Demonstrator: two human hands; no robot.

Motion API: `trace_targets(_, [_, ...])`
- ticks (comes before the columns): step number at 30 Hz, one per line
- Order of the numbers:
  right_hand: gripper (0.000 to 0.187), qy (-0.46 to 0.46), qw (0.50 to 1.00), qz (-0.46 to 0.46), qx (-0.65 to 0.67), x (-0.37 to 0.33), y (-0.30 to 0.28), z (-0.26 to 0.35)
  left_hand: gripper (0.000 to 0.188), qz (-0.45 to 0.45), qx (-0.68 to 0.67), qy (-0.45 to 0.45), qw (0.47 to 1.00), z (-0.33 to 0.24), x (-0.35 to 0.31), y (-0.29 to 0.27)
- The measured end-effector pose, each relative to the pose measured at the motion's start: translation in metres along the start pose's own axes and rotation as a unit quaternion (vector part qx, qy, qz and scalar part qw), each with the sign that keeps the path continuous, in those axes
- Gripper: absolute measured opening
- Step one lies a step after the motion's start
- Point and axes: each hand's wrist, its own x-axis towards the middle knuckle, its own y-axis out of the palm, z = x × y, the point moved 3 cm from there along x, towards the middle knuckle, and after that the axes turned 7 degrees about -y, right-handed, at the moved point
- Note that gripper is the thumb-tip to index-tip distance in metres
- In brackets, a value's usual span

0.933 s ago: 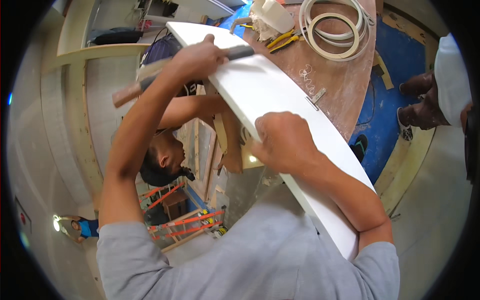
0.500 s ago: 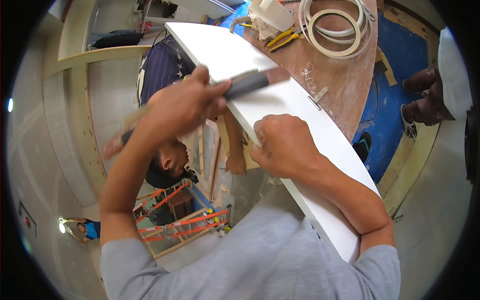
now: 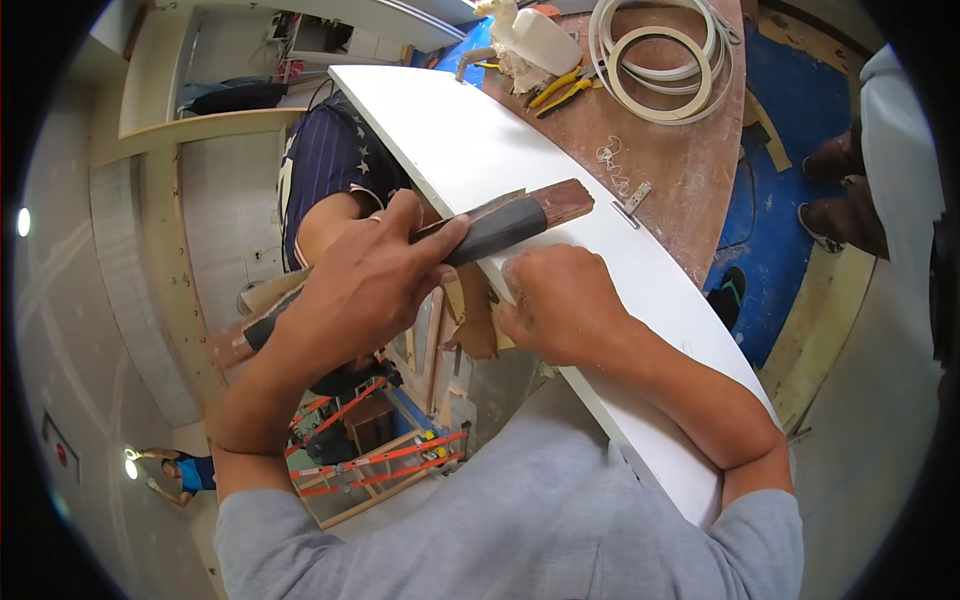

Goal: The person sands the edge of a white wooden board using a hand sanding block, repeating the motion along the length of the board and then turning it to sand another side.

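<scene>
My left hand point(image 3: 365, 285) grips a long flat tool point(image 3: 505, 222) with a dark wrapped middle and a reddish wooden tip, laid across the edge of a long white board point(image 3: 470, 150). My right hand point(image 3: 560, 305) presses down on the same board edge just below the tool, fingers curled against small brown wood pieces point(image 3: 472, 330). The board runs from upper left to lower right under my right forearm.
A person in a dark striped shirt point(image 3: 330, 165) crouches under the board at the left. A wooden tabletop point(image 3: 690, 170) carries white coiled trim point(image 3: 655, 50), yellow pliers point(image 3: 560, 90), a white jug point(image 3: 540, 35) and a metal bracket point(image 3: 632, 200). Another person stands at the right edge point(image 3: 900, 170).
My left hand has slid the tool down and toward me along the board edge. The right hand stays pressed on the board.
</scene>
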Motion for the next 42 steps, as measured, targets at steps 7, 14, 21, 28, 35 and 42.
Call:
trace_targets(7, [0.018,-0.012,0.999,-0.005,0.031,-0.003,0.010,0.002,0.041,-0.016,-0.016,-0.122,0.992,0.159,0.087,0.072])
trace_targets(14, [0.020,0.023,0.999,0.045,-0.009,0.010,0.001,0.008,0.035,-0.072,-0.162,-0.146,0.973,0.170,0.077,0.026])
trace_targets(21, [0.023,-0.009,1.000,-0.003,-0.013,0.003,0.009,0.001,0.049,-0.008,-0.095,-0.029,0.995,0.022,-0.010,0.012])
trace_targets(28, [0.013,-0.001,1.000,-0.004,0.024,-0.003,0.005,0.010,0.035,0.015,-0.004,-0.108,0.994,0.206,0.105,0.060])
trace_targets(35, [0.014,-0.003,1.000,0.015,-0.016,0.006,0.002,0.009,0.041,-0.065,-0.077,-0.115,0.988,0.218,0.105,0.034])
trace_targets(42, [0.023,-0.018,1.000,-0.011,0.000,0.002,0.007,0.005,0.047,-0.055,-0.085,-0.028,0.994,0.071,0.002,0.028])
